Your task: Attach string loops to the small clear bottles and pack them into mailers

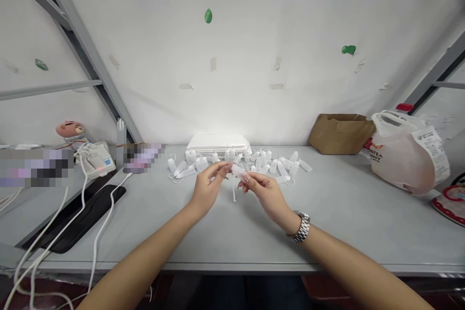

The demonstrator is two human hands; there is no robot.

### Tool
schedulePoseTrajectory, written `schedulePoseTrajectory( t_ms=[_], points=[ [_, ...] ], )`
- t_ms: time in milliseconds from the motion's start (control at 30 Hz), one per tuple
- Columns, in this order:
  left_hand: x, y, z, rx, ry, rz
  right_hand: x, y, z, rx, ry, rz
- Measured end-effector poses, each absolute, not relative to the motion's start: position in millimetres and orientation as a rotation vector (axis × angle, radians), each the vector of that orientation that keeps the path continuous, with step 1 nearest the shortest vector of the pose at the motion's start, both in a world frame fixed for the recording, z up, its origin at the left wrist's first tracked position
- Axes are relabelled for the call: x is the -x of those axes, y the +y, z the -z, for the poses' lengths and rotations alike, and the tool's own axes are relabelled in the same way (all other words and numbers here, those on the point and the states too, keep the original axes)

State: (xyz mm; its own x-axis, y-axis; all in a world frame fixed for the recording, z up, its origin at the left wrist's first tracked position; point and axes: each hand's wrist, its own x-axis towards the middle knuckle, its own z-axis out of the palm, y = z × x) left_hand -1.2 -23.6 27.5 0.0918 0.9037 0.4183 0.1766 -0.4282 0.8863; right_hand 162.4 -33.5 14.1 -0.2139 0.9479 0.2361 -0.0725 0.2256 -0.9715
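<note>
A small translucent bottle sits in the air above the middle of the bench, between the person's two hands and a little nearer than the scattered row of similar bottles. The right hand is clamped on it, thumb and fingers pinching its right part, so that it lies tilted, the far end pointing up and left. The left hand has its thumb and fingertips drawn close by that left end; whether they grip the tip itself or some small part beside it, I cannot tell. A pale cord shows just below the fingers (where it begins is hidden). The bottle looks thin-walled and plastic, so I would judge it light, fairly soft under a squeeze, and rather slippery on its smooth sides, but not likely to break. It seems best held by the middle of its body with fingertip pressure only, firm enough to stop it rolling yet short of denting the wall, leaving the narrow end free for the other hand. On the far side, behind the scattered bottles, lies a stack of white sheets; a brown paper bag rests far right.
</note>
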Motion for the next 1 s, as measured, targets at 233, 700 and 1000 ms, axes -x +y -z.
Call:
schedulePoseTrajectory(
  t_ms=[233, 700, 1000],
  points=[
    [-10.1, -25.2, -26.8, -1.279, 0.865, -1.28, -158.0, -40.9, -17.1, 0.93, -1.433, -1.149],
    [-10.8, -20.4, -18.1, -1.137, 0.688, -1.234, -158.5, -37.7, -11.6, 0.78, -1.289, -1.489],
    [-12.3, -15.4, -10.7, -1.145, 0.85, -1.281, -158.4, -31.6, -7.9, 0.692, -1.127, -1.761]
  ],
)
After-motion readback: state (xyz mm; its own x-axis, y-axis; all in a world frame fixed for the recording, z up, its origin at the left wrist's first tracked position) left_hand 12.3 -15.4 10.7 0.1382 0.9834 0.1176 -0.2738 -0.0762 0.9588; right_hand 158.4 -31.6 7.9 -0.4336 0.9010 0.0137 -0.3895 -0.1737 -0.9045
